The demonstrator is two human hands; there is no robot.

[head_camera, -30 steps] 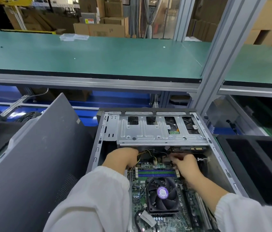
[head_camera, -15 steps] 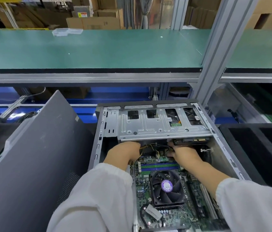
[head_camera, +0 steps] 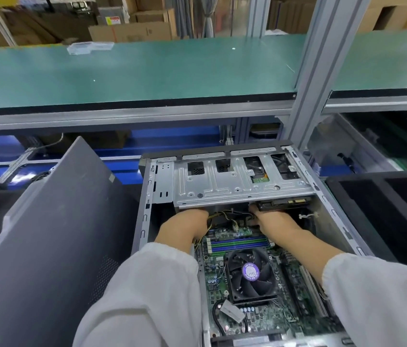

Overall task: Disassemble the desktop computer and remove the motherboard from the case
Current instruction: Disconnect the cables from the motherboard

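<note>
Side panel (head_camera: 54,236): dark grey, detached, propped at a tilt just left of the case.
Case (head_camera: 145,214): lies open on its side, interior facing up; between the side panel and a black foam tray.
Left hand (head_camera: 185,227): inside the case at the upper-left interior, back of hand up, white sleeve to the wrist. Fingers reach under the near edge of the drive cage and are hidden there; whether they are spread, pressed together, or pinching anything cannot be told.
Cables (head_camera: 225,216): yellow and black bundle between the two hands, running beneath the drive cage.
Drive cage (head_camera: 237,184): silver sheet-metal bracket spanning the far end of the case, above both hands.
Motherboard (head_camera: 222,284): green, seated flat on the case floor, near side of the hands.
CPU fan (head_camera: 250,274): black, purple centre label, mounted on the motherboard.
Right hand (head_camera: 277,221): inside the case right of the cables, fingertips under the drive cage beside a black drive; finger state cannot be told.
Foam tray (head_camera: 382,216): black, compartmented, just right of the case.
</note>
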